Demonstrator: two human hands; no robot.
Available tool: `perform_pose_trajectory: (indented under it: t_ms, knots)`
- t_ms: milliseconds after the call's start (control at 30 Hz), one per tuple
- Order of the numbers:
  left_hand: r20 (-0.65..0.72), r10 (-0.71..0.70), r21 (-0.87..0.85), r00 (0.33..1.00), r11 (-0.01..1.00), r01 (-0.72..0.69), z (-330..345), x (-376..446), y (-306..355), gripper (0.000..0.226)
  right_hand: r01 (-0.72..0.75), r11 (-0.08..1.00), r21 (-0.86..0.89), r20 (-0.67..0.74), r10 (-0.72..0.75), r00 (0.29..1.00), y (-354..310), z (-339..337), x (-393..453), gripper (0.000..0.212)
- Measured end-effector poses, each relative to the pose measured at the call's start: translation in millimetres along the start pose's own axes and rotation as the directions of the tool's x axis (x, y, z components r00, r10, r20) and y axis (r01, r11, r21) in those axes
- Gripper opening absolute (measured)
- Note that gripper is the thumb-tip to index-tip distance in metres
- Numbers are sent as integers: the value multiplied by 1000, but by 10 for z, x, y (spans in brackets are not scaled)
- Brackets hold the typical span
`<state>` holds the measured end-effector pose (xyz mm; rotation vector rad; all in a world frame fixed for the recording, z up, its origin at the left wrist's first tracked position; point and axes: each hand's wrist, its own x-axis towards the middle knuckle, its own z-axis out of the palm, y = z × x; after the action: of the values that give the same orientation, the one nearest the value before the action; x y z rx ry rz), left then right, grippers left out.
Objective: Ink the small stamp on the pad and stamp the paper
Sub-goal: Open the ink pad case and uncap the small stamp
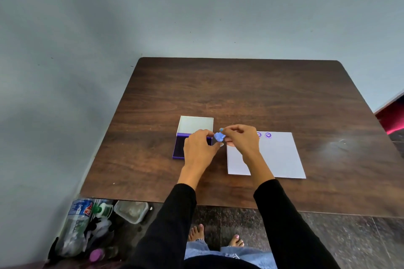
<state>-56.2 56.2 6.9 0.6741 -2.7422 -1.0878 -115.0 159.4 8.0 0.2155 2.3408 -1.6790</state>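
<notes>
1. So, pad (182,145) left of centre on the table (240,94), lid (196,124) swung open and propped at the far side, dark ink face up; long axis runs near to far.
2. Left hand (200,147) hovers over the pad's right part, thumb and forefinger a little apart, tips at the stamp (219,136); whether they actually touch it, cannot tell.
3. Stamp is small, blue, held in the air between pad and paper (275,155), just above the table gap. Blurred; which way its face points, cannot tell.
4. Right hand (241,138) pinches the stamp from the right, fingers closed on it, other fingers curled. Hand sits over the paper's far left corner.
5. Paper lies flat right of the pad, well apart from the table edges, near edge roughly parallel to the table's front edge.
6. Two purple marks (268,135) at the paper's far edge, side by side, just right of the right hand.
7. Open tabletop behind the hands and right of the paper; paper below the marks is blank.
</notes>
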Motion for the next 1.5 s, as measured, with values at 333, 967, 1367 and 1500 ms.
perform_pose_trajectory:
  t_ms: [333, 967, 1367, 1500]
  knots:
    - [-130, 105, 134, 986, 987, -87, 0, -10, 3, 37, 41, 999, 10, 12, -41, 999, 11, -31, 64, 6]
    - [-57, 58, 287, 997, 957, -39, 60, 49, -35, 39, 51, 998, -25, 130, -47, 990, 64, -28, 109, 15]
    - [-13, 25, 285, 1000, 958, -21, 257, 58, -161, 38, 102, 989, -110, 198, -78, 977, 200, -73, 136, 19]
    - [16, 8, 329, 1000, 944, -13, 366, 23, -283, 36, -66, 986, 153, 119, 48, 992, 191, -129, 159, 28]
